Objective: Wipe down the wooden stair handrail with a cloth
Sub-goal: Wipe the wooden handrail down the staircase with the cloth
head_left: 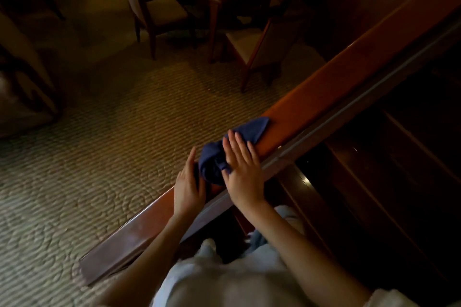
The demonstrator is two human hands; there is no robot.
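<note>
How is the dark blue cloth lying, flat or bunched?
Mostly bunched: the dark blue cloth crumples beneath the right hand, one corner flat.

dim, warm light falls on the carpet (119, 132) — corners sink into shadow, edges bowed and soft.

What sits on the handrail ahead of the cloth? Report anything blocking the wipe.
Nothing visible. The right hand presses the blue cloth on the wooden handrail; the rail's top runs bare from there to the upper right. The left hand rests at the rail's side.
</note>
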